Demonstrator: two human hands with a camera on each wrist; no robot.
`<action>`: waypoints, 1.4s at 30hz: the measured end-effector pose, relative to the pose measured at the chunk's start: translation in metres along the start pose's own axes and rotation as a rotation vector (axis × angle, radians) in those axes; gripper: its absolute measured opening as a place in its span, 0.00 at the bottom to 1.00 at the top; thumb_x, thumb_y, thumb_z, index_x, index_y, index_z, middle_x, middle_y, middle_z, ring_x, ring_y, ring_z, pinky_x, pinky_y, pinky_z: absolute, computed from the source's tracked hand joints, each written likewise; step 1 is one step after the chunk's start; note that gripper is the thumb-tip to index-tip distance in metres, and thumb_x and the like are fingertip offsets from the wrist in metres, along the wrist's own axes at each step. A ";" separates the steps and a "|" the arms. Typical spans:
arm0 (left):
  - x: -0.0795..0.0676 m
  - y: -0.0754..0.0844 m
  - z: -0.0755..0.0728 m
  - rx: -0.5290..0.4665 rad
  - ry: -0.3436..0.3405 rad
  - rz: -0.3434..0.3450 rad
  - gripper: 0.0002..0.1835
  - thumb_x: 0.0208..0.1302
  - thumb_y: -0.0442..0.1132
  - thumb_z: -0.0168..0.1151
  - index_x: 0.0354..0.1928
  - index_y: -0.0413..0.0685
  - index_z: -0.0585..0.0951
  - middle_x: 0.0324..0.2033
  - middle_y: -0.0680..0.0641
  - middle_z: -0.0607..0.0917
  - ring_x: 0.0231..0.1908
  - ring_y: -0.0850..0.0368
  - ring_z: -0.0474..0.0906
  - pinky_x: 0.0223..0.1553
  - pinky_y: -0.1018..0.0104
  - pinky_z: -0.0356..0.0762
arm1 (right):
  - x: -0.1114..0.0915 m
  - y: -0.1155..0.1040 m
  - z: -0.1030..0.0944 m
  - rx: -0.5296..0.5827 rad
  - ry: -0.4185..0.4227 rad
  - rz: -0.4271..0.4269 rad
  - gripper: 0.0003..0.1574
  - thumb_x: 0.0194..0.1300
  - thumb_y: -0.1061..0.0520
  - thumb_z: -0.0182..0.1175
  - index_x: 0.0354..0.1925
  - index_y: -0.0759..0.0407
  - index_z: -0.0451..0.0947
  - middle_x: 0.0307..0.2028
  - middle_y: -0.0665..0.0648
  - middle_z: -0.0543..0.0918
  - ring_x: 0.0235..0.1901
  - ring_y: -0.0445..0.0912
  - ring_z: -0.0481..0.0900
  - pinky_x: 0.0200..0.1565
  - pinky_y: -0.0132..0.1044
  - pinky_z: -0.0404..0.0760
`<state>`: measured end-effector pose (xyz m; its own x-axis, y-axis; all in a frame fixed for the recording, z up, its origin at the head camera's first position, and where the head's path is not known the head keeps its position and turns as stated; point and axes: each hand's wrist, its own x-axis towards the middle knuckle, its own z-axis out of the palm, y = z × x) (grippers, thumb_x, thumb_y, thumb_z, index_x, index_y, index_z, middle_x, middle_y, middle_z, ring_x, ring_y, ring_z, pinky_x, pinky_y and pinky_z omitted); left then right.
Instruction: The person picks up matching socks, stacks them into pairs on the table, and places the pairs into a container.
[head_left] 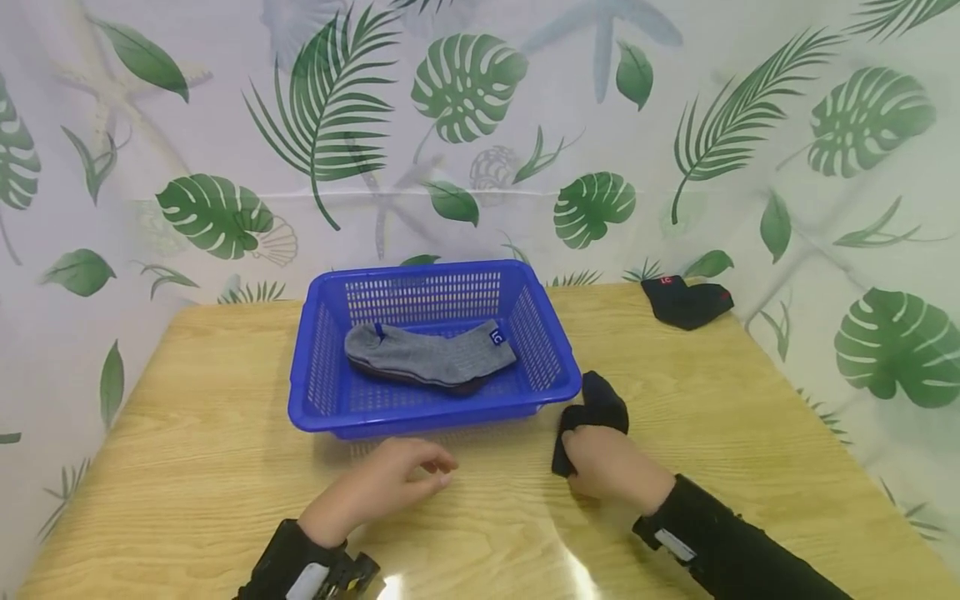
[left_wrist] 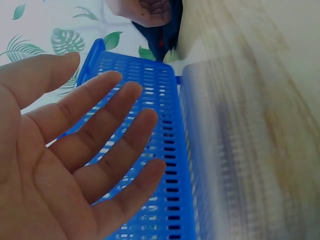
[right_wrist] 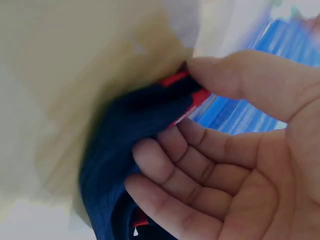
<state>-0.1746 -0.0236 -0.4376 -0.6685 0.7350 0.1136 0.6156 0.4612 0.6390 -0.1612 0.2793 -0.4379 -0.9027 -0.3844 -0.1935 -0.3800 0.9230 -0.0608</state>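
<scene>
My right hand [head_left: 611, 467] pinches the cuff of a black sock [head_left: 600, 408] beside the basket's front right corner. Close up in the right wrist view, thumb and curled fingers hold the dark sock [right_wrist: 125, 130], which shows red patches at its edge. My left hand [head_left: 393, 479] hovers in front of the blue basket [head_left: 431, 421], holding nothing, and its fingers spread loosely in the left wrist view. Inside the basket a grey sock [head_left: 442, 354] with a dark blue label lies on top of a darker sock [head_left: 405, 377].
Another black sock [head_left: 686, 304] with red marks lies at the back right of the wooden table [head_left: 750, 433], near the leaf-patterned sheet [head_left: 480, 158] that hangs behind and along the sides.
</scene>
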 end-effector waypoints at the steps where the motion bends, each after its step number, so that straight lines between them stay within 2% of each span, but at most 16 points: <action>1: 0.002 -0.001 0.001 0.002 -0.007 0.000 0.12 0.68 0.40 0.59 0.48 0.42 0.83 0.43 0.47 0.86 0.43 0.53 0.82 0.49 0.58 0.79 | 0.000 -0.011 0.001 -0.013 0.001 -0.027 0.15 0.49 0.61 0.69 0.33 0.67 0.76 0.26 0.57 0.77 0.28 0.49 0.77 0.33 0.44 0.79; 7: 0.016 0.001 0.011 0.033 -0.053 0.020 0.12 0.68 0.41 0.59 0.48 0.43 0.84 0.44 0.48 0.86 0.44 0.54 0.82 0.48 0.60 0.79 | -0.005 -0.068 0.003 -0.067 -0.030 -0.208 0.17 0.49 0.55 0.70 0.35 0.63 0.78 0.26 0.53 0.77 0.27 0.44 0.76 0.32 0.37 0.78; 9: 0.021 0.004 0.015 0.045 -0.066 0.030 0.11 0.68 0.40 0.60 0.47 0.44 0.84 0.45 0.49 0.85 0.45 0.55 0.82 0.50 0.62 0.78 | -0.007 -0.084 0.004 -0.109 -0.039 -0.286 0.18 0.51 0.53 0.70 0.38 0.62 0.79 0.26 0.52 0.77 0.27 0.41 0.76 0.33 0.34 0.78; 12: 0.026 0.009 0.020 0.067 -0.079 0.061 0.10 0.68 0.37 0.59 0.48 0.46 0.83 0.49 0.50 0.83 0.51 0.56 0.79 0.54 0.64 0.75 | -0.011 -0.102 0.007 -0.163 -0.005 -0.432 0.17 0.54 0.53 0.69 0.41 0.59 0.80 0.27 0.49 0.77 0.29 0.39 0.75 0.33 0.30 0.77; 14: 0.028 0.013 0.023 0.080 -0.090 0.082 0.10 0.68 0.37 0.60 0.49 0.47 0.84 0.51 0.50 0.81 0.54 0.56 0.77 0.58 0.63 0.73 | -0.013 -0.110 0.010 -0.186 0.040 -0.532 0.16 0.58 0.50 0.67 0.42 0.57 0.80 0.31 0.48 0.78 0.34 0.38 0.76 0.36 0.28 0.76; 17: 0.029 0.017 0.025 0.146 -0.119 0.088 0.13 0.68 0.39 0.60 0.52 0.51 0.84 0.61 0.47 0.75 0.62 0.50 0.69 0.63 0.56 0.68 | -0.015 -0.114 0.013 -0.168 0.103 -0.676 0.14 0.62 0.45 0.64 0.40 0.52 0.79 0.34 0.46 0.77 0.34 0.35 0.73 0.34 0.23 0.72; 20: 0.029 0.020 0.027 0.238 -0.174 0.040 0.16 0.68 0.42 0.60 0.56 0.57 0.83 0.71 0.44 0.63 0.69 0.40 0.58 0.65 0.47 0.63 | -0.014 -0.114 0.015 -0.090 0.133 -0.804 0.12 0.63 0.43 0.62 0.37 0.48 0.79 0.32 0.43 0.74 0.30 0.31 0.67 0.33 0.19 0.64; 23: 0.027 0.020 0.027 0.312 -0.244 -0.055 0.20 0.66 0.47 0.62 0.60 0.59 0.79 0.73 0.42 0.58 0.71 0.35 0.52 0.64 0.41 0.64 | -0.013 -0.111 0.015 -0.013 0.140 -0.879 0.04 0.61 0.50 0.66 0.34 0.46 0.80 0.30 0.41 0.73 0.28 0.31 0.62 0.33 0.17 0.60; 25: 0.024 0.019 0.025 0.336 -0.264 -0.129 0.23 0.65 0.49 0.63 0.62 0.58 0.78 0.72 0.41 0.61 0.70 0.35 0.54 0.62 0.40 0.65 | -0.014 -0.107 0.013 -0.009 0.130 -0.872 0.05 0.57 0.54 0.68 0.33 0.45 0.81 0.29 0.41 0.73 0.29 0.31 0.63 0.33 0.18 0.62; 27: 0.018 0.017 0.021 0.366 -0.260 -0.201 0.26 0.64 0.52 0.64 0.63 0.56 0.77 0.70 0.41 0.65 0.68 0.35 0.58 0.61 0.40 0.67 | -0.016 -0.100 0.008 -0.032 0.084 -0.807 0.08 0.54 0.56 0.70 0.32 0.44 0.82 0.28 0.41 0.72 0.28 0.32 0.64 0.32 0.20 0.64; 30: 0.008 0.012 0.016 0.401 -0.220 -0.263 0.29 0.62 0.52 0.65 0.63 0.51 0.76 0.67 0.39 0.68 0.66 0.36 0.62 0.61 0.42 0.67 | -0.018 -0.088 -0.002 -0.116 -0.024 -0.632 0.10 0.51 0.60 0.70 0.30 0.45 0.81 0.26 0.42 0.71 0.26 0.35 0.65 0.29 0.25 0.66; 33: -0.003 0.009 0.011 0.439 -0.167 -0.292 0.30 0.59 0.51 0.67 0.62 0.46 0.77 0.64 0.37 0.71 0.63 0.37 0.67 0.61 0.44 0.68 | -0.019 -0.075 -0.013 -0.199 -0.143 -0.433 0.13 0.47 0.63 0.71 0.31 0.49 0.80 0.26 0.45 0.69 0.27 0.39 0.66 0.29 0.30 0.70; 36: -0.013 0.010 0.006 0.471 -0.132 -0.306 0.30 0.57 0.50 0.69 0.58 0.42 0.79 0.56 0.37 0.76 0.55 0.39 0.73 0.56 0.47 0.72 | -0.019 -0.064 -0.019 -0.217 -0.205 -0.304 0.12 0.47 0.65 0.71 0.31 0.52 0.81 0.27 0.46 0.68 0.28 0.41 0.68 0.32 0.34 0.73; 38: -0.017 0.012 0.002 0.497 -0.120 -0.308 0.29 0.55 0.51 0.70 0.55 0.40 0.81 0.50 0.38 0.78 0.50 0.41 0.75 0.53 0.50 0.73 | -0.018 -0.060 -0.022 -0.199 -0.211 -0.267 0.12 0.46 0.65 0.71 0.31 0.54 0.81 0.27 0.47 0.68 0.27 0.42 0.69 0.34 0.35 0.75; 40: -0.020 0.014 0.001 0.520 -0.104 -0.294 0.29 0.55 0.52 0.70 0.52 0.38 0.82 0.46 0.39 0.78 0.47 0.43 0.76 0.52 0.51 0.73 | -0.017 -0.059 -0.024 -0.168 -0.179 -0.260 0.09 0.48 0.62 0.72 0.30 0.56 0.81 0.27 0.47 0.70 0.27 0.42 0.71 0.34 0.36 0.76; 42: -0.021 0.017 0.002 0.535 -0.080 -0.272 0.29 0.56 0.52 0.70 0.51 0.37 0.82 0.48 0.37 0.78 0.50 0.42 0.74 0.54 0.50 0.73 | -0.016 -0.061 -0.025 -0.132 -0.120 -0.264 0.10 0.50 0.58 0.72 0.32 0.58 0.81 0.29 0.48 0.74 0.29 0.43 0.74 0.36 0.38 0.78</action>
<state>-0.1498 -0.0301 -0.4305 -0.8109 0.5809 -0.0709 0.5650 0.8087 0.1636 -0.1283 0.2286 -0.4061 -0.7421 -0.5982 -0.3024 -0.6280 0.7782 0.0020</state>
